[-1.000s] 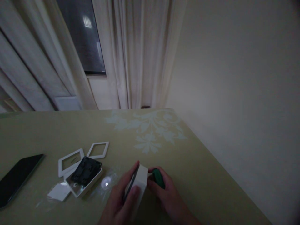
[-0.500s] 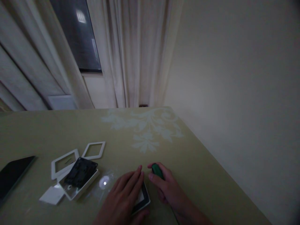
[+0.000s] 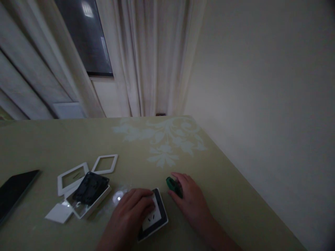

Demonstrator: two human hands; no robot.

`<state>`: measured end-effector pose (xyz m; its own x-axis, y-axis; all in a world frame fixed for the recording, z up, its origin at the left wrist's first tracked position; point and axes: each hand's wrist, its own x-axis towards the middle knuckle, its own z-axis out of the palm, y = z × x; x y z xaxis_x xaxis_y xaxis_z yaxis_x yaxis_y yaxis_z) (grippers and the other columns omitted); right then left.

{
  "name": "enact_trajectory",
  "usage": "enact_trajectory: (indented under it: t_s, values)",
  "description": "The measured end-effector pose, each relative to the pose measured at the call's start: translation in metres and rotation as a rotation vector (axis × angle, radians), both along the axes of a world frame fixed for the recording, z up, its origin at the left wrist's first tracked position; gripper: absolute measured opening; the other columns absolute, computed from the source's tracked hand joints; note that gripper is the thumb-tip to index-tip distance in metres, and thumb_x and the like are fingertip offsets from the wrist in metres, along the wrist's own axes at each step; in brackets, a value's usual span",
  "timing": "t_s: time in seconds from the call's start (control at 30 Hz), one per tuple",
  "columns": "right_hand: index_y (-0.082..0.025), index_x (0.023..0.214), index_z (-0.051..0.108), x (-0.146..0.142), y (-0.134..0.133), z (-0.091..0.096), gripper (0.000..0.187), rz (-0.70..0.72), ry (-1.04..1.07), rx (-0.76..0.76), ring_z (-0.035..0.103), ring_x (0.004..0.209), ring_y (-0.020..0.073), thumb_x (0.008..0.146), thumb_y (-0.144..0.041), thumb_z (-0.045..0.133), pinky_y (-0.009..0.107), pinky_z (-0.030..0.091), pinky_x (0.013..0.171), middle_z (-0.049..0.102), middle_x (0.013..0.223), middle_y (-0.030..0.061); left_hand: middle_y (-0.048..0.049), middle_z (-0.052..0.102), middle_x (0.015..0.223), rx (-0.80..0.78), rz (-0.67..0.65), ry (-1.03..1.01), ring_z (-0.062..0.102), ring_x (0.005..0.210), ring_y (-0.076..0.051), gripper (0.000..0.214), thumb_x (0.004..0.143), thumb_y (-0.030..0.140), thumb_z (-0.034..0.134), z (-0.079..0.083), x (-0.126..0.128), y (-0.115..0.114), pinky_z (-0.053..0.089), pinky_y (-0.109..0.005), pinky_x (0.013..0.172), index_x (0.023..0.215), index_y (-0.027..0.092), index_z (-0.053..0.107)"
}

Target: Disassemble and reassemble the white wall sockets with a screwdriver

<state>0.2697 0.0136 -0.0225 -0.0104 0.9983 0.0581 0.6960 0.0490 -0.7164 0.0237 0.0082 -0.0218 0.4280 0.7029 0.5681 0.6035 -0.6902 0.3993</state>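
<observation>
My left hand (image 3: 131,212) rests with bent fingers over the left part of a wall socket (image 3: 155,219). The socket has a white face with slots, a dark border and a white rim, and lies face up on the table. My thumb is out of sight. To the right of the socket, apart from it, my right hand (image 3: 188,195) is closed around the green handle of what looks like a screwdriver (image 3: 173,185). Its shaft is hidden by the hand.
On the left lie two white frames (image 3: 115,164), a white box (image 3: 95,205) with a black plastic part (image 3: 91,188) on it, a white plate (image 3: 59,213) and a clear bag (image 3: 119,197). A dark flat panel (image 3: 15,191) is at far left. A wall (image 3: 261,122) borders the table's right side.
My left hand has slid left and its fingers have curled, uncovering more of the socket's face. The green handle has turned in my right hand, which has opened slightly around it.
</observation>
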Motion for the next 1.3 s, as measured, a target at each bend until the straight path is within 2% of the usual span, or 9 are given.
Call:
enact_trajectory:
  t_s: [0.13, 0.33, 0.5, 0.57, 0.73, 0.83, 0.93, 1.0, 1.3]
  values:
    - [-0.024, 0.134, 0.071, 0.002, 0.004, -0.002, 0.046, 0.021, -0.02, -0.009, 0.071, 0.121, 0.0328, 0.089, -0.018, 0.077, 0.048, 0.055, 0.107, 0.074, 0.13, 0.0116, -0.0022, 0.078, 0.092, -0.053, 0.023, -0.04, 0.077, 0.081, -0.019, 0.029, 0.114, 0.04, 0.052, -0.002, 0.001, -0.002, 0.064, -0.027, 0.072, 0.098, 0.028, 0.074]
    - [-0.022, 0.124, 0.076, 0.007, 0.004, 0.01, 0.028, 0.029, 0.147, 0.077, 0.073, 0.102, 0.0258, 0.102, -0.037, 0.07, 0.04, 0.057, 0.095, 0.074, 0.12, 0.0109, 0.0001, 0.078, 0.1, -0.149, -0.052, -0.228, 0.079, 0.089, -0.014, 0.012, 0.109, 0.022, 0.061, -0.006, 0.003, -0.013, 0.062, -0.018, 0.079, 0.112, 0.029, 0.07]
    - [-0.023, 0.111, 0.084, -0.004, -0.01, 0.03, 0.031, 0.345, 0.464, 0.081, 0.073, 0.083, 0.0182, 0.096, -0.051, 0.081, 0.028, 0.056, 0.079, 0.078, 0.092, 0.0036, -0.0014, 0.079, 0.1, -0.075, -0.131, -0.262, 0.079, 0.089, -0.013, 0.017, 0.109, 0.016, 0.058, -0.008, 0.009, -0.017, 0.062, -0.017, 0.079, 0.117, 0.027, 0.069]
    - [-0.024, 0.107, 0.087, -0.01, -0.017, 0.032, 0.027, 0.382, 0.53, 0.059, 0.075, 0.083, 0.018, 0.093, -0.047, 0.085, 0.027, 0.056, 0.08, 0.082, 0.09, 0.0033, -0.0016, 0.08, 0.099, -0.042, -0.174, -0.249, 0.079, 0.087, -0.013, 0.018, 0.111, 0.017, 0.056, -0.006, 0.012, -0.019, 0.062, -0.016, 0.077, 0.116, 0.026, 0.07]
    - [-0.028, 0.1, 0.089, -0.016, -0.022, 0.029, 0.012, 0.295, 0.557, -0.035, 0.078, 0.084, 0.0194, 0.093, -0.036, 0.085, 0.028, 0.057, 0.08, 0.085, 0.09, 0.0017, -0.0022, 0.08, 0.099, -0.094, -0.151, -0.233, 0.079, 0.088, -0.015, 0.026, 0.112, 0.015, 0.049, -0.004, 0.014, -0.023, 0.064, -0.021, 0.078, 0.118, 0.028, 0.071]
    - [-0.029, 0.106, 0.088, -0.012, -0.02, 0.031, 0.013, 0.276, 0.524, -0.048, 0.075, 0.088, 0.0192, 0.099, -0.032, 0.077, 0.029, 0.056, 0.081, 0.082, 0.093, 0.0016, -0.0043, 0.081, 0.112, -0.141, -0.04, -0.169, 0.081, 0.098, -0.019, 0.025, 0.108, 0.023, 0.061, -0.008, 0.009, -0.022, 0.066, -0.027, 0.085, 0.131, 0.031, 0.066]
    - [-0.028, 0.118, 0.083, -0.008, -0.018, 0.033, 0.025, 0.259, 0.468, 0.05, 0.069, 0.093, 0.0187, 0.108, -0.034, 0.061, 0.03, 0.054, 0.085, 0.073, 0.099, 0.0035, -0.012, 0.076, 0.137, -0.165, 0.083, 0.008, 0.076, 0.119, -0.034, 0.073, 0.086, 0.044, 0.088, -0.013, 0.003, -0.017, 0.068, -0.046, 0.096, 0.15, 0.03, 0.056]
    - [-0.026, 0.119, 0.077, -0.007, -0.019, 0.032, 0.029, 0.226, 0.461, 0.058, 0.066, 0.091, 0.0176, 0.112, -0.034, 0.051, 0.03, 0.054, 0.086, 0.067, 0.102, 0.0037, -0.014, 0.071, 0.145, -0.197, 0.112, 0.085, 0.071, 0.127, -0.04, 0.091, 0.072, 0.044, 0.097, -0.017, 0.002, -0.015, 0.065, -0.055, 0.102, 0.152, 0.029, 0.055]
    - [-0.023, 0.109, 0.066, -0.017, -0.023, 0.023, 0.019, 0.134, 0.642, -0.124, 0.067, 0.084, 0.0163, 0.109, -0.04, 0.057, 0.027, 0.054, 0.077, 0.067, 0.097, 0.0014, -0.0076, 0.074, 0.14, -0.245, 0.01, 0.061, 0.074, 0.122, -0.034, 0.086, 0.069, 0.023, 0.085, -0.019, 0.008, -0.017, 0.066, -0.046, 0.101, 0.148, 0.033, 0.055]
